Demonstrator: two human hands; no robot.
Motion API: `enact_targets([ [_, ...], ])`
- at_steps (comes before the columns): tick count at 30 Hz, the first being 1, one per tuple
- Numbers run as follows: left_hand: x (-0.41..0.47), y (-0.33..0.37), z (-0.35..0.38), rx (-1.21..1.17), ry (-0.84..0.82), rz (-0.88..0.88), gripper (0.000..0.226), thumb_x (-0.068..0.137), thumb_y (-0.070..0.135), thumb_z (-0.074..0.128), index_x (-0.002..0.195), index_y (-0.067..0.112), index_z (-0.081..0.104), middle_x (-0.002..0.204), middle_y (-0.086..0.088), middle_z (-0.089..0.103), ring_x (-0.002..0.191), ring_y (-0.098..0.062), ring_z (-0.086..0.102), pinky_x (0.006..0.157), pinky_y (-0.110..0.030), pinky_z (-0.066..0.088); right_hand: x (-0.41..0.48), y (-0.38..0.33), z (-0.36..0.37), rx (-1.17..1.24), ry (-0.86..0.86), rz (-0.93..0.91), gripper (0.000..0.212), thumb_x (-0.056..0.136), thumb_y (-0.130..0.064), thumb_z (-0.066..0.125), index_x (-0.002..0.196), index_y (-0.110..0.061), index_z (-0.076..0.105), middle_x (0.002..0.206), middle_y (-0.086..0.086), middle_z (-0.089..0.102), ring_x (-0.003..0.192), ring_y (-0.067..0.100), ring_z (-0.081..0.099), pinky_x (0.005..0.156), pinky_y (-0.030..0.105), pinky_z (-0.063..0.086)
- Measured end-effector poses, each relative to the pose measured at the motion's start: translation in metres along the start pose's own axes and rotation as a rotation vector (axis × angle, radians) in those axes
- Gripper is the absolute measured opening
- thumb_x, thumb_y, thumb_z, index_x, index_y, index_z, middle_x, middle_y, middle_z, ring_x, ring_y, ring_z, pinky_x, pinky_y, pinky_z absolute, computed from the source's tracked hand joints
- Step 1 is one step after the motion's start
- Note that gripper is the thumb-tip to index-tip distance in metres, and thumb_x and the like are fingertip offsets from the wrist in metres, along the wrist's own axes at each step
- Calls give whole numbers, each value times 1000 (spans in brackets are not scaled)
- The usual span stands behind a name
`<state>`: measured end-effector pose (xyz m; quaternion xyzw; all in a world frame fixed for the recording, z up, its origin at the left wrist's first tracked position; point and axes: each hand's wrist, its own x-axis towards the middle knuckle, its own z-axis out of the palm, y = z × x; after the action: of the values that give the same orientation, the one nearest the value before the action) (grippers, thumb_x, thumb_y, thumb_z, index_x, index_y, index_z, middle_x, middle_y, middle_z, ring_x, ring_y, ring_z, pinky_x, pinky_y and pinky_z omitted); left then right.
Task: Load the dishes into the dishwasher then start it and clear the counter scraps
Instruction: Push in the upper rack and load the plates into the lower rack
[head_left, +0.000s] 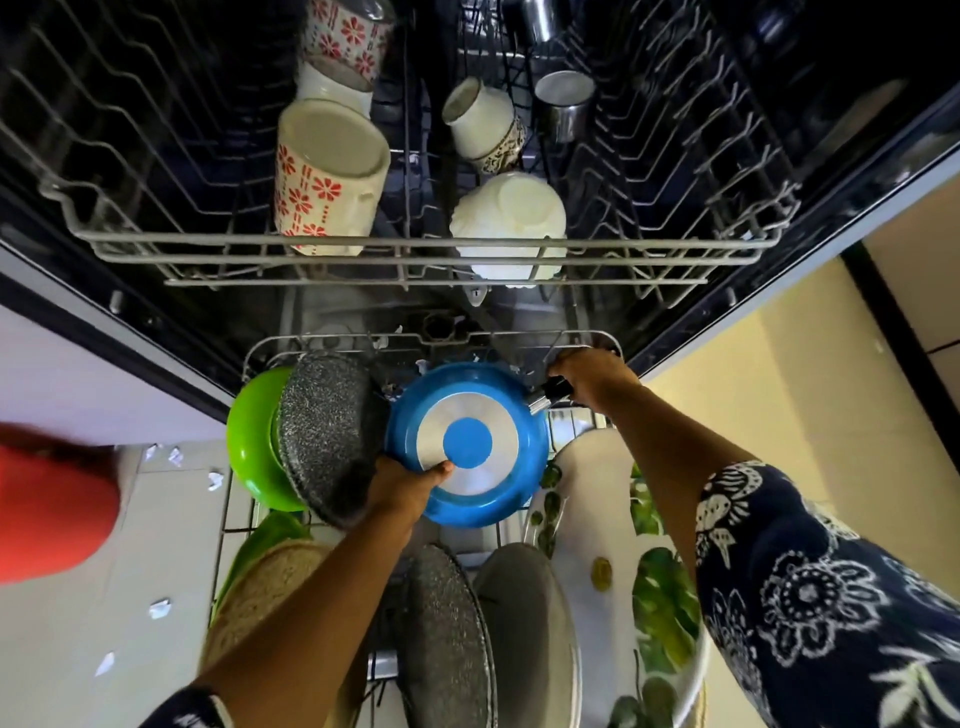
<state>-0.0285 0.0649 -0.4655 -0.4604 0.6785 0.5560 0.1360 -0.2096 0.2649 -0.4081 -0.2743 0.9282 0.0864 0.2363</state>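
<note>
Blue round metal pan (467, 441) mid-frame, black handle (550, 395) pointing upper right; right grip (592, 376) clasps it, left grip (405, 486) pinches lower-left rim.

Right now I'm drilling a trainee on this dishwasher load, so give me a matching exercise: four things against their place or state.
Things:
1 blue pan
2 green bowl
3 leaf plate
4 front flowered mug

Place or state:
a upper rack, base up
b lower rack, far left
c being held
d lower rack, right side

Pairs: 1-c, 2-b, 3-d, 4-a
</note>
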Motion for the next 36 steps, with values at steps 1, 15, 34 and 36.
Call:
enact_targets([
  [1, 3, -2, 1, 15, 11, -5, 76, 68, 26, 84, 128, -3, 48, 126, -20, 58, 112, -34, 59, 85, -34, 50, 2, -2, 1, -12, 6, -5, 44, 88, -10, 56, 129, -26, 54, 133, 5, 54, 120, 27, 52, 103, 33, 40],
  [15, 0, -15, 17, 75, 65, -14, 90, 65, 29, 85, 135, -2, 38, 127, -22, 56, 113, -39, 57, 92, -43, 50, 9, -20, 20, -12, -55, 48, 32, 91, -16, 55, 123, -15, 55, 119, 9, 60, 110, 28, 59, 94, 37, 48],
  [34, 0, -13, 18, 249, 52, -16, 91, 77, 40, 73, 144, 6, 22, 138, -25, 45, 124, -43, 45, 99, -50, 43, 4, -46, 19, 11, -12, 75, 35, 99, -24, 44, 131, -13, 49, 126, 11, 58, 117, 28, 54, 94, 33, 46],
  [36, -2, -8, 18, 290, 50, -50, 90, 78, 40, 73, 143, 5, 22, 140, -25, 40, 125, -43, 43, 100, -49, 42, 1, -50, 16, 14, -8, 101, 39, 96, -21, 49, 134, -14, 46, 124, 11, 57, 116, 29, 55, 92, 35, 46],
])
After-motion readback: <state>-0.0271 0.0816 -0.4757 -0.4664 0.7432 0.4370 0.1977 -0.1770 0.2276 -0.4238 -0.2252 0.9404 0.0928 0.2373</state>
